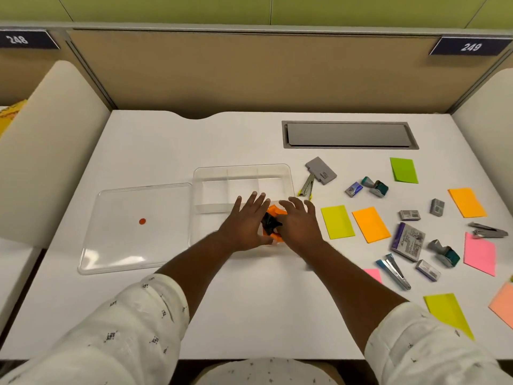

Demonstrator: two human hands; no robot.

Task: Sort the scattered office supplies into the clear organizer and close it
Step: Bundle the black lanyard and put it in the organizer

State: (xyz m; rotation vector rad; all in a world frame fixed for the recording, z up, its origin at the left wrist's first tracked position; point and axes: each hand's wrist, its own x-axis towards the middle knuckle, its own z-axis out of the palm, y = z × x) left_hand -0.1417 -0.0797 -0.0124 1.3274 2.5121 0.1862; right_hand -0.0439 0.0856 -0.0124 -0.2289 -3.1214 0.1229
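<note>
Frankly, the middle of the job is the part I see worst from here. My left hand (244, 226) and right hand (298, 223) lie side by side over the near compartment of the clear organizer (241, 165). All the fingers are splayed and straight, curled round nothing. The thumbs are tucked under the palms, so I cannot tell if they touch anything. Between the hands a crumpled black item (270, 225) sits on an orange piece (274, 211). Both are mostly covered and I cannot say what they are. The organizer's near wall is hidden by my wrists, and its dividers are faint through the clear plastic. The far compartments look bare. Its lid (125, 245) lies flat just beside it on the left, marked with a red dot (142, 221).

A pink note (373, 275) shows only a corner beside my right forearm. A peach note (503, 304) is cut off by the frame's right edge.

All of it rests on a white desk (249, 301) with a grey hatch (349, 134) set in near the back. Right of the organizer lie a yellow note (337, 221), an orange note (370, 224), a grey stapler (320, 170) and a blue stapler (394, 270), with small boxes scattered among them. A tan partition (249, 73) backs the desk, bearing plates numbered 248 (17, 39) and 249 (470, 47). A green wall (166, 8) rises above it.
</note>
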